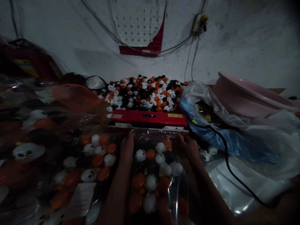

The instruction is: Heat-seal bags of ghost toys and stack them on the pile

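Observation:
A clear plastic bag (176, 187) full of orange, white and black balls, some with printed faces, lies between my forearms. My left hand (127, 143) pinches its top left corner, and my right hand (189, 146) grips the top right corner. Between them the bag's top edge is stretched along the front of a red heat sealer (131, 116). An orange light glows on the sealer's small dark panel. Whether the bag's edge lies inside the sealer's slot, I cannot tell.
Behind the sealer is a heap of small orange, white and black balls (145, 93). More filled clear bags (93, 156) crowd the left. On the right are a pink basin (243, 93), crumpled plastic sheeting (264, 131) and a black cable (226, 150). A calendar (138, 28) hangs on the wall.

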`<state>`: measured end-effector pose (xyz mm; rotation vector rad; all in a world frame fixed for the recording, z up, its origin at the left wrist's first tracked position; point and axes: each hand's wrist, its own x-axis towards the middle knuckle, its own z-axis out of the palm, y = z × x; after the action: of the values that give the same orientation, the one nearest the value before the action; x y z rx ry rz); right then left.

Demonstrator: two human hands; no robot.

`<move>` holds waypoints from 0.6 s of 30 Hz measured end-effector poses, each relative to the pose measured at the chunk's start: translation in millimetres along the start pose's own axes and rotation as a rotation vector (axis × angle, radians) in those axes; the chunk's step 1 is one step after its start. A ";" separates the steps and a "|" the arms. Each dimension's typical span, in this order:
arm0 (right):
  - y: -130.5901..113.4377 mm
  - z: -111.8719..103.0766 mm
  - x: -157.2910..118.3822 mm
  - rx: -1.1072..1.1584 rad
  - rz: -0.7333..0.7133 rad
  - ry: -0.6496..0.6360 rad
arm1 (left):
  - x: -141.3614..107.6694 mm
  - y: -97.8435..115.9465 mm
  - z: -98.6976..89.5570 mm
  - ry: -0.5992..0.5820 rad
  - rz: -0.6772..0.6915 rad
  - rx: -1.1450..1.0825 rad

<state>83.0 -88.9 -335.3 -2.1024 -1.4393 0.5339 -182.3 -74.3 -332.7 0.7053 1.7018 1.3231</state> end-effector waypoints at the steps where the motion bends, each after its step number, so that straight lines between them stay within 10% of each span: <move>1: 3.5 -2.5 -1.0 0.009 0.004 -0.028 | -0.3 -2.0 -1.3 -0.009 0.000 0.004; 18: -26.8 32.6 11.6 -0.385 -0.158 0.142 | 42.3 8.3 9.8 0.299 -0.033 0.086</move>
<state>48.5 -63.7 -344.3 -2.2317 -1.7108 0.0442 -194.8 -32.1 -337.3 0.5445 2.0093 1.3921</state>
